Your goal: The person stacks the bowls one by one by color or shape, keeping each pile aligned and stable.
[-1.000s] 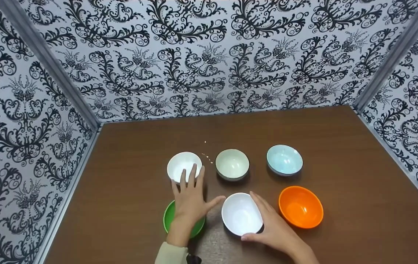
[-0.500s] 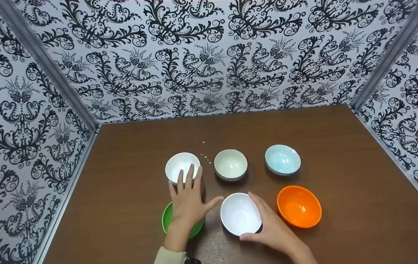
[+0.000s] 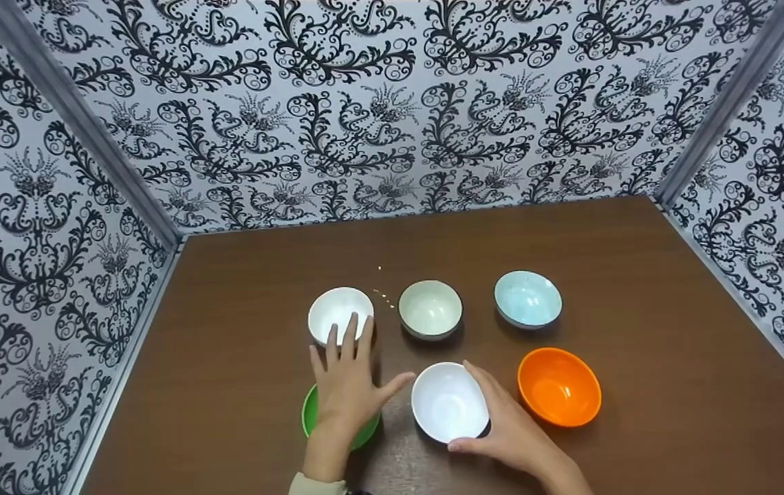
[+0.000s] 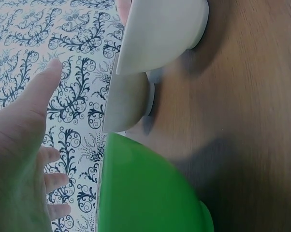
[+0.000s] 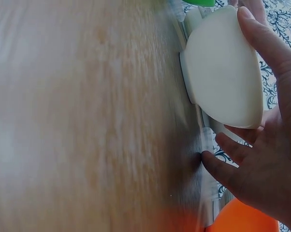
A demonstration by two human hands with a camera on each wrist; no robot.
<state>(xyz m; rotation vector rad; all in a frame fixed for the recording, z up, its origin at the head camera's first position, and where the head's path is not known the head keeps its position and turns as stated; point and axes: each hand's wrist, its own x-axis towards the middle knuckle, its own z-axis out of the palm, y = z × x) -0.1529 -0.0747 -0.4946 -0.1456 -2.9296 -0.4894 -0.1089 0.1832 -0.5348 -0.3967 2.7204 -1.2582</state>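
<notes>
My right hand (image 3: 512, 426) curves round the right side of a white bowl (image 3: 448, 402), with the thumb at its near rim and the fingers at its far side. In the right wrist view the thumb (image 5: 264, 36) lies against the wall of this bowl (image 5: 223, 67), which stands on its foot. My left hand (image 3: 347, 388) hovers palm down with fingers spread, over a green bowl (image 3: 309, 412) that it partly hides. Its fingertips overlap a second white bowl (image 3: 333, 309) farther back. In the left wrist view that palm (image 4: 17, 140) is above the green bowl (image 4: 136, 188).
Behind stand a pale green bowl (image 3: 431, 309) and a light blue bowl (image 3: 528, 299). An orange bowl (image 3: 558, 386) is right of my right hand. Small light specks (image 3: 384, 297) lie on the brown table (image 3: 241, 302). Patterned walls (image 3: 392, 124) enclose the back and sides.
My left hand has drawn back slightly toward me, its fingers covering less of the rear white bowl. The right hand stays at its bowl. The whole view has shifted a little.
</notes>
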